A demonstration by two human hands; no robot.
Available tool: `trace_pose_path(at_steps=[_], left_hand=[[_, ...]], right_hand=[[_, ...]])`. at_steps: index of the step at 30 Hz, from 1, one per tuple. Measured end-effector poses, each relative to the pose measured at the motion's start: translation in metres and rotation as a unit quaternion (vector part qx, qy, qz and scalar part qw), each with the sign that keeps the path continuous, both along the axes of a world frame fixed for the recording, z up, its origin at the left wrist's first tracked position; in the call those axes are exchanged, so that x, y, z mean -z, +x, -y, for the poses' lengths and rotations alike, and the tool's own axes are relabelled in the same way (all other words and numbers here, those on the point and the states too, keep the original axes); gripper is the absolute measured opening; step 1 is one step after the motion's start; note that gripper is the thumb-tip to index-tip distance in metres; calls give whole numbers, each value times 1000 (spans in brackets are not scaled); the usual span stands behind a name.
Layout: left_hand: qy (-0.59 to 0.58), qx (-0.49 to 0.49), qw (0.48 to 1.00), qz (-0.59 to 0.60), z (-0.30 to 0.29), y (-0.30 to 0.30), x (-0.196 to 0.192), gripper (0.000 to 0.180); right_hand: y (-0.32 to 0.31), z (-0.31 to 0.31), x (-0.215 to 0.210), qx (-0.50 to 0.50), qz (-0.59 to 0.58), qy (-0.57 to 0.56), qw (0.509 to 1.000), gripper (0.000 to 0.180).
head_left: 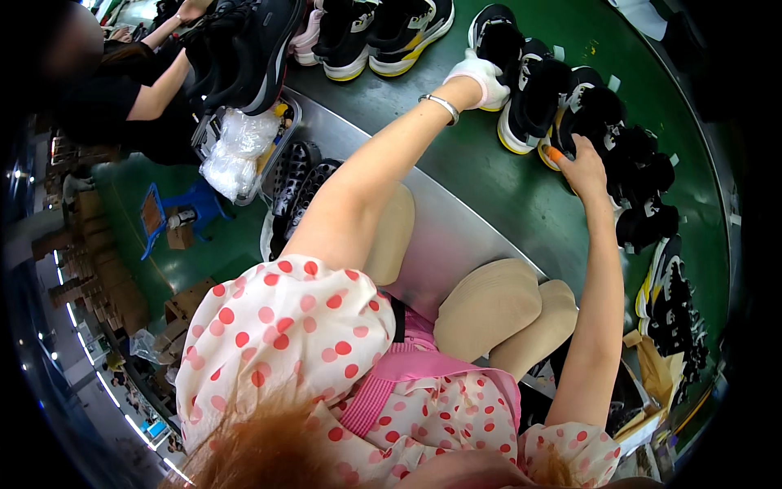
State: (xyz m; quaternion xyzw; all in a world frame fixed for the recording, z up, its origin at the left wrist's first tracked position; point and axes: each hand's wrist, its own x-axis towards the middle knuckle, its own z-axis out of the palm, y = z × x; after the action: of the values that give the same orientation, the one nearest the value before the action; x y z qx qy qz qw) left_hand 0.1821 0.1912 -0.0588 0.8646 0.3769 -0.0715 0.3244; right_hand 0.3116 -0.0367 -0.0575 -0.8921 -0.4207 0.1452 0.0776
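Observation:
My left hand, in a white glove with a silver bracelet at the wrist, grips the heel of a black sneaker with a white and yellow sole on the green conveyor belt. My bare right hand pinches a small orange object against the sole edge of another black sneaker. A third black sneaker stands between the two. Both arms are stretched out over the belt's metal edge.
More black sneakers line the belt at the right and the top. A co-worker's arm handles shoes at the upper left. A metal tray with plastic bags, black soles, a blue stool and cardboard boxes lie below.

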Motion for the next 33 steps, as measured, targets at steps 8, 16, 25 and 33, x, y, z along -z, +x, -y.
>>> trace_pose_path(at_steps=[8, 16, 25, 33], left_hand=[[68, 101, 992, -14, 65, 6, -5, 43], [-87, 98, 971, 198, 36, 16, -37, 50], [175, -179, 958, -141, -146, -46, -34, 69], [224, -63, 953, -192, -148, -54, -26, 52]], right_hand=[[15, 63, -2, -23, 128, -30, 991, 37], [53, 179, 36, -5, 64, -32, 997, 42], [34, 159, 37, -11, 99, -84, 991, 42], [32, 152, 42, -13, 125, -28, 992, 40]])
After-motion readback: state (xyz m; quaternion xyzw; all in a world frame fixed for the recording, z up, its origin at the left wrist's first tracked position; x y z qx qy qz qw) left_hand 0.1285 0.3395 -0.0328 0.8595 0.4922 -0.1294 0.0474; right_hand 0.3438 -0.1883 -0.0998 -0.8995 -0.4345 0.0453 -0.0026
